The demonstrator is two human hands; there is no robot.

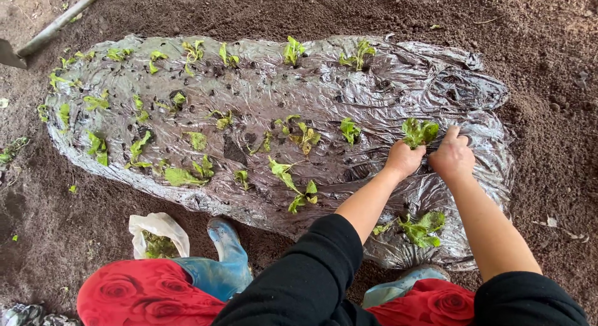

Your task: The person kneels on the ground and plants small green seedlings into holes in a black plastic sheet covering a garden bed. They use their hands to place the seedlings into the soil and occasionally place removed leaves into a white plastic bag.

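A long raised soil bed is covered with shiny silver plastic sheeting [324,89], and several small green seedlings poke through holes in it. My left hand [403,158] and my right hand [453,156] press down on either side of one leafy seedling [418,132] near the right end of the bed. Fingers of both hands are curled into the soil at its base; whether they grip the stem is hidden. Another seedling [422,228] sits just below my forearms.
Dark loose soil [548,64] surrounds the bed. A white plastic bag [159,234] with green seedlings lies by my blue rubber boot [224,251]. A tool with a long handle [53,28] lies at the top left corner.
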